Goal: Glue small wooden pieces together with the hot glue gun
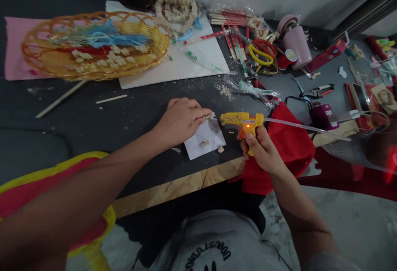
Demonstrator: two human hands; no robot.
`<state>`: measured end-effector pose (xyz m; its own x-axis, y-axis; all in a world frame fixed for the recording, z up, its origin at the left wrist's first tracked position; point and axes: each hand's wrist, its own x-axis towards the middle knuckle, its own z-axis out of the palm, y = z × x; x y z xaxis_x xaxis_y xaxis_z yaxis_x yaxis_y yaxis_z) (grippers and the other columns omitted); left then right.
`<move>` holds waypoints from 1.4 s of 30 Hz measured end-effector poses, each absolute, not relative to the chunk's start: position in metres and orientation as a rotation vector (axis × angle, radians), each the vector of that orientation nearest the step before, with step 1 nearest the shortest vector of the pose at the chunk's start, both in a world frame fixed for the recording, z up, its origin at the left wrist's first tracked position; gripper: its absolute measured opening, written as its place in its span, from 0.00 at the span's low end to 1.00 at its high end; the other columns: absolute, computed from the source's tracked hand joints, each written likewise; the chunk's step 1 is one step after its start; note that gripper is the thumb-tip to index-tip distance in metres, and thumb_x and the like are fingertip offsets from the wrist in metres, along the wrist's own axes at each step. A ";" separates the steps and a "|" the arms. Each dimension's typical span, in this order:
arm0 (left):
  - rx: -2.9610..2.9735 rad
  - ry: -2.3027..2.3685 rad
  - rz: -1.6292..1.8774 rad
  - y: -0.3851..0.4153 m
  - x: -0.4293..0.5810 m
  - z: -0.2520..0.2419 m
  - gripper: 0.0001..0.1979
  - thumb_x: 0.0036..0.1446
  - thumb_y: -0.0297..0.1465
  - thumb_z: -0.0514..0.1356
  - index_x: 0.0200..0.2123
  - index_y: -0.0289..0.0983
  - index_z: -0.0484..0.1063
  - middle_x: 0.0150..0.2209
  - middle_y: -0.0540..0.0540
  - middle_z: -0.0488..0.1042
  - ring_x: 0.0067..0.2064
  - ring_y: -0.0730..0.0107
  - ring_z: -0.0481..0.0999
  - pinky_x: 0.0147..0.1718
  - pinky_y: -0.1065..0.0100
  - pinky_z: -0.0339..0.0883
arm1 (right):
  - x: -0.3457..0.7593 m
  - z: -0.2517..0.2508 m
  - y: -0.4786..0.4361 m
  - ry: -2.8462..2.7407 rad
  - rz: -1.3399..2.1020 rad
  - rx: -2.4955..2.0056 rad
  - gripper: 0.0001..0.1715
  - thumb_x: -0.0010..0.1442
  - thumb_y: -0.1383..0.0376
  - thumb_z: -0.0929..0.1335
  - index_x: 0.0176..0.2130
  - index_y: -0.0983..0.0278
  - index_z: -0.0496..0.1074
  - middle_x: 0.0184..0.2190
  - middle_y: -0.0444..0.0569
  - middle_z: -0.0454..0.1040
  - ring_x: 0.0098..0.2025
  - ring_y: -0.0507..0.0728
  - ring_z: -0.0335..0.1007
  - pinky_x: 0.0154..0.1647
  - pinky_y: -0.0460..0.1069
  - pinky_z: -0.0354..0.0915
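My right hand point(263, 147) is wrapped round the handle of a yellow glue gun point(238, 119), whose small light glows orange. A long clear glue stick point(300, 126) pokes out of its back. The nozzle points left, close to the fingertips of my left hand point(184, 122). Those fingertips pinch a small pale wooden piece point(207, 116) over a white paper square point(198, 150). Another little wooden piece point(204, 143) lies on the paper, and a further pale bit point(221, 149) sits beside its right edge.
A wicker basket point(34, 70) with blue fibres and pale pieces stands back left. Yellow-handled scissors point(260, 54), a red thread spool point(287, 59) and a pink bottle point(297, 48) are back right. Red cloth point(291, 143) hangs over the table's wooden edge point(186, 186).
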<state>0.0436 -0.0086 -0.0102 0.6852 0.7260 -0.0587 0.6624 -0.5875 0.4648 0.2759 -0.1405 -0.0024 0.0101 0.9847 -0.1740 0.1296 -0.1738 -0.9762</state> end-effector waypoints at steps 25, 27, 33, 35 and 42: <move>2.444 1.061 0.227 -0.009 0.043 -0.014 0.19 0.65 0.35 0.52 0.54 0.47 0.76 0.46 0.44 0.76 0.50 0.54 0.71 0.50 0.53 0.58 | 0.275 -0.004 -0.142 -1.286 1.257 -1.448 0.15 0.70 0.51 0.62 0.40 0.58 0.57 0.38 0.42 0.66 0.25 0.46 0.64 0.21 0.44 0.64; 2.435 1.069 0.205 -0.009 0.043 -0.012 0.19 0.65 0.34 0.52 0.54 0.47 0.76 0.46 0.43 0.76 0.50 0.54 0.71 0.50 0.53 0.57 | 0.275 -0.004 -0.142 -1.283 1.257 -1.456 0.15 0.70 0.51 0.62 0.41 0.59 0.58 0.38 0.43 0.66 0.26 0.46 0.64 0.21 0.44 0.65; 2.441 1.076 0.207 -0.010 0.044 -0.012 0.19 0.65 0.34 0.52 0.54 0.46 0.76 0.46 0.43 0.76 0.49 0.55 0.71 0.49 0.53 0.58 | 0.275 -0.003 -0.141 -1.282 1.241 -1.470 0.16 0.69 0.50 0.62 0.41 0.59 0.58 0.36 0.42 0.67 0.24 0.46 0.63 0.21 0.44 0.65; 2.447 1.069 0.225 -0.009 0.044 -0.013 0.19 0.65 0.34 0.52 0.54 0.46 0.76 0.46 0.43 0.77 0.49 0.56 0.71 0.49 0.54 0.58 | 0.275 -0.004 -0.140 -1.273 1.244 -1.474 0.16 0.69 0.49 0.62 0.41 0.58 0.58 0.35 0.41 0.67 0.24 0.46 0.63 0.20 0.44 0.65; 2.444 1.074 0.233 -0.010 0.043 -0.015 0.18 0.65 0.34 0.52 0.53 0.47 0.76 0.45 0.44 0.76 0.49 0.56 0.71 0.49 0.54 0.57 | 0.276 -0.004 -0.140 -1.246 1.251 -1.471 0.17 0.68 0.49 0.63 0.41 0.58 0.59 0.37 0.43 0.69 0.26 0.47 0.64 0.20 0.44 0.65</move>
<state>0.0435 -0.0099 -0.0146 0.6813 0.7315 -0.0287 0.6541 -0.5907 0.4725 0.2755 -0.1400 -0.0044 0.0172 0.9843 -0.1755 0.1712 -0.1759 -0.9694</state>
